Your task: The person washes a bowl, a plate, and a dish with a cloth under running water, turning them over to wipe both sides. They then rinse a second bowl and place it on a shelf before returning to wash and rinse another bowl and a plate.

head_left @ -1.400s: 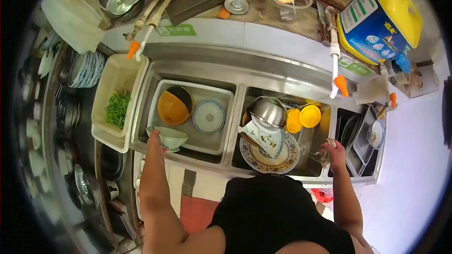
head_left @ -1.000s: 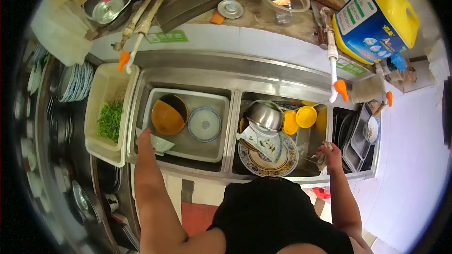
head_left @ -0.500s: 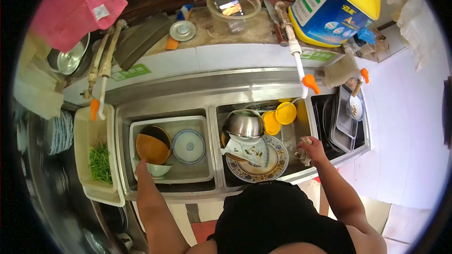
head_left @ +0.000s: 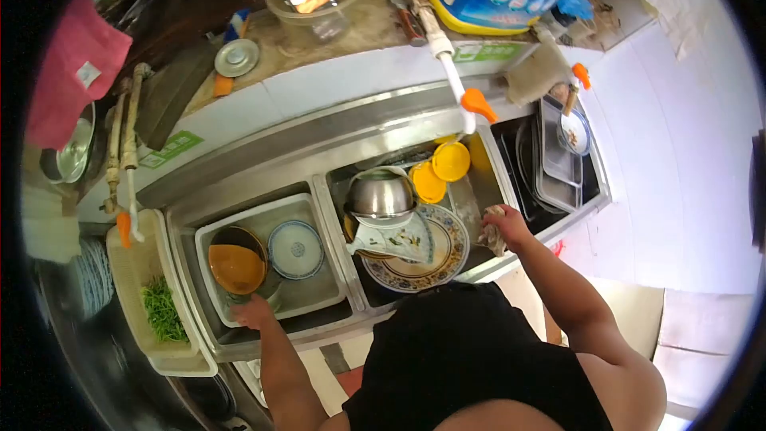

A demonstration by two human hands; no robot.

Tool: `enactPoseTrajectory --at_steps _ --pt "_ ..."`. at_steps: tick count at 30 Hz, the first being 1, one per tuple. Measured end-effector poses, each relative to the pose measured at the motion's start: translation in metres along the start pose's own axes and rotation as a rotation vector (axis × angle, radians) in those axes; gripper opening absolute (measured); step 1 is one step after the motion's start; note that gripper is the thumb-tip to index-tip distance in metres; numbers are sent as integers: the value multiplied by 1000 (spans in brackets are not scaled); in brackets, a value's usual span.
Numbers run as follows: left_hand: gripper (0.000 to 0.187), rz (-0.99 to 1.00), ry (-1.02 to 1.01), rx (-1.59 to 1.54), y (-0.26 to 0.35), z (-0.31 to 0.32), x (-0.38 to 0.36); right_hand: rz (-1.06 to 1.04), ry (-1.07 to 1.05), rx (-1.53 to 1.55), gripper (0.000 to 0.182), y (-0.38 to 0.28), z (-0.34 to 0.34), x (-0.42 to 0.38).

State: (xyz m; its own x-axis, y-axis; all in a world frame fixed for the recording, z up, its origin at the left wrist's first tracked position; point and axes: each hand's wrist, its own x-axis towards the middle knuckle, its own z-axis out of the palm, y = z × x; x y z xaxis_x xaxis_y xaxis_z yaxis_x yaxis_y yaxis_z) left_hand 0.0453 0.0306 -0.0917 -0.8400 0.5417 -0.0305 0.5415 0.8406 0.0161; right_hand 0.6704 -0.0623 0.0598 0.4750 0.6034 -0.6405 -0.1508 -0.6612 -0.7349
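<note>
My left hand [head_left: 254, 313] reaches over the front edge of the white basin [head_left: 341, 263] in the left sink. It is at a pale green bowl [head_left: 274, 297], mostly covered by the hand; its fingers are blurred, so their grip cannot be made out. Just behind are a brown bowl [head_left: 238, 268] and a round white dish with a blue rim [head_left: 295, 249]. At the right end of the middle sink, my right hand [head_left: 515, 227] is closed on a crumpled, wet-looking cloth [head_left: 492, 233].
The middle sink holds a metal bowl [head_left: 381, 193], a large patterned plate [head_left: 448, 249] and yellow lids [head_left: 452, 161]. Metal trays [head_left: 558, 179] stand at right. A tub of greens [head_left: 163, 311] is at left. A tap [head_left: 459, 96] hangs over; a knife [head_left: 408, 22] lies on the ledge.
The view has turned and shifted, so the sinks appear tilted. My left hand has come over the pale green bowl, which shows less. My right hand still holds the cloth.
</note>
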Motion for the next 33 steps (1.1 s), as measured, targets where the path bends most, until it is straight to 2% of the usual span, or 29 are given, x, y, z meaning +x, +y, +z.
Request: enactPoseTrajectory --at_steps 2,3,5,7,9,11,12,14,15,17,18,23,26,28,30,33 --pt "68 98 -156 -264 17 -9 -2 42 17 134 20 -2 2 -1" --pt "68 104 -154 -255 29 -17 -13 51 18 141 20 3 -3 3" --pt "67 503 46 -346 65 -36 -61 110 -29 274 19 16 -11 15" --pt "64 822 5 -426 109 -68 -120 153 -43 299 19 24 -16 19" --pt "58 1122 -147 -553 150 -53 -169 193 -61 323 20 35 -18 24" --pt "36 1376 -285 -578 201 -102 -225 159 -106 319 21 46 -17 29" --pt "36 1388 -284 -576 217 -94 -232 193 -126 261 24 44 -19 26" --pt "23 1839 -210 -30 245 -61 -249 177 -124 222 27 45 -24 25" --pt "23 1848 -203 -30 252 -54 -252 163 -129 172 29 46 -28 26" --pt "9 2077 -113 136 262 -45 -245 157 -157 162 31 47 -40 29" --pt "8 2147 -94 145 265 -47 -244 186 -141 187 30 42 -44 25" --pt "6 2165 -42 36 263 -52 -239 199 -175 178 26 58 -71 41" --pt "5 2073 11 121 263 -65 -239 222 -209 133 32 72 -77 55" --pt "4 2033 45 -7 264 -68 -236 222 -210 80 34 73 -76 65" --pt "3 1975 88 -8 269 -72 -233 173 -225 -4 36 73 -72 72" --pt "2 1902 141 0 279 -92 -235 204 -270 24 32 44 -66 61"
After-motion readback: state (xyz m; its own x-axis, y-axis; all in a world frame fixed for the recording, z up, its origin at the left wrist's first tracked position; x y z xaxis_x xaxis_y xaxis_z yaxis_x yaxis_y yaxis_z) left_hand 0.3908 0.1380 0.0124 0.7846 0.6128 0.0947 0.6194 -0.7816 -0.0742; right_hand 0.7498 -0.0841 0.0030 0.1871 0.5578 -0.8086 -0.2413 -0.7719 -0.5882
